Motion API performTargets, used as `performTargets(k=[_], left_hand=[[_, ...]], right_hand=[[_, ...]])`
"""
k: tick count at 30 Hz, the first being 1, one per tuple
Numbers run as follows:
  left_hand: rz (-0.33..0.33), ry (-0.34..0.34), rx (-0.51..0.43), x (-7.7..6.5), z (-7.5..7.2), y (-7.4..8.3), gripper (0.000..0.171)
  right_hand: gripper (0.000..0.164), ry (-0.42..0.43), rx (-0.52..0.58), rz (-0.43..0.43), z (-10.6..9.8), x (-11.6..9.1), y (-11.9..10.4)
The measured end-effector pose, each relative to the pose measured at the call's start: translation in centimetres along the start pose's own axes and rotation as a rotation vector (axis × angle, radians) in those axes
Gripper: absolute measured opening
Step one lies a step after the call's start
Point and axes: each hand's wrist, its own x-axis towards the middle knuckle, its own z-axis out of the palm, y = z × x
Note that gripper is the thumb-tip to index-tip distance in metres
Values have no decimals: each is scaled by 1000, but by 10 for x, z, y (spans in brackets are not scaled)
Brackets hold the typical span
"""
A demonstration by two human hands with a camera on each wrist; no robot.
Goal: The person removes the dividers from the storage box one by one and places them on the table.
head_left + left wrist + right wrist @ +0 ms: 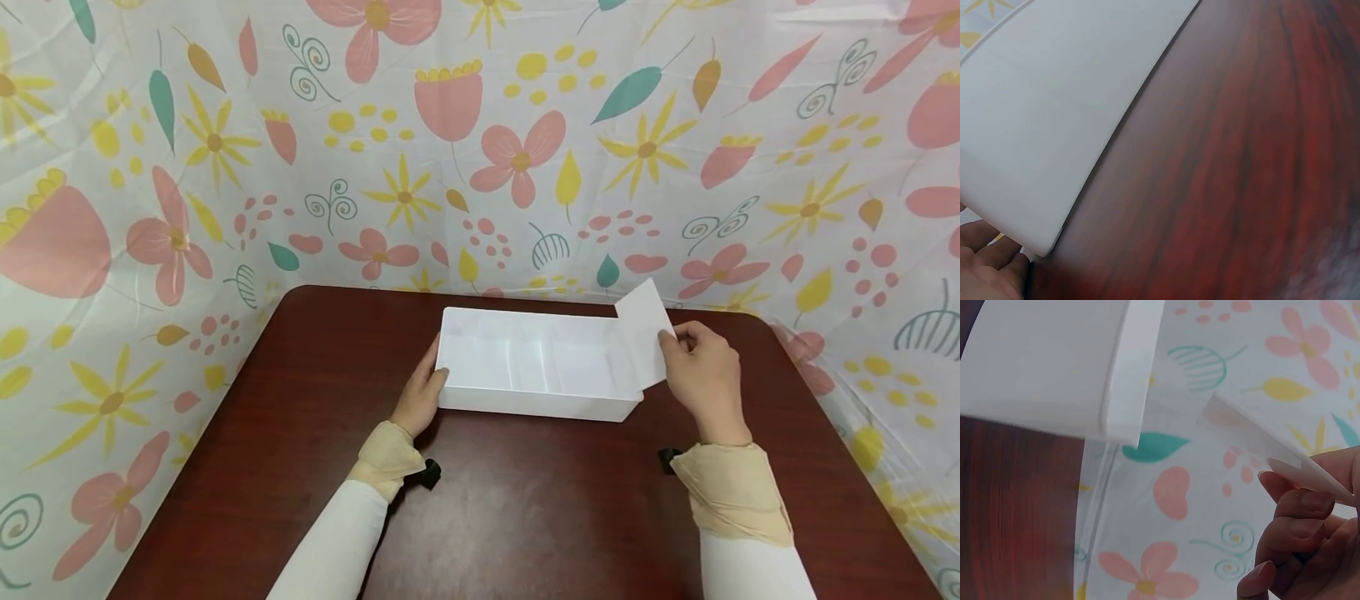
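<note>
And nothing legible here: no words, numbers or brand marks on the open white rectangular box (525,403), thin white panel (645,333), glossy reddish-brown table (540,508) or white flower-print cloth (517,162).

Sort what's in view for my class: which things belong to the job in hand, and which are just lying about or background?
In the job:
white box, held at one end by the left grip
white panel, pinched by the right grip

Just surroundings:
dark table
flowered cloth, behind the table
beige wristbands

showing a glossy red-brown table (517,508) with dark grain and rounded far corners, beneath a white open-topped box (525,402), contact unclear.
</note>
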Motion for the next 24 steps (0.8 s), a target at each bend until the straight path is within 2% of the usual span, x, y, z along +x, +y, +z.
performTargets(k=[8, 13, 16, 22, 24], left_hand=[[8, -1, -18, 1, 0, -1, 60], [11, -2, -43, 1, 0, 0, 60], [3, -3, -54, 1, 0, 1, 60], [16, -23, -81, -8, -5, 26, 60], [18, -28, -98, -10, -5, 30, 59]], right_hand=[[42, 12, -1, 87, -10, 2, 27], [45, -34, 1, 141, -5, 0, 41], [45, -58, -2, 145, 2, 0, 51], [45, -118, -20, 130, 21, -1, 74], [46, -138, -36, 135, 27, -2, 80]])
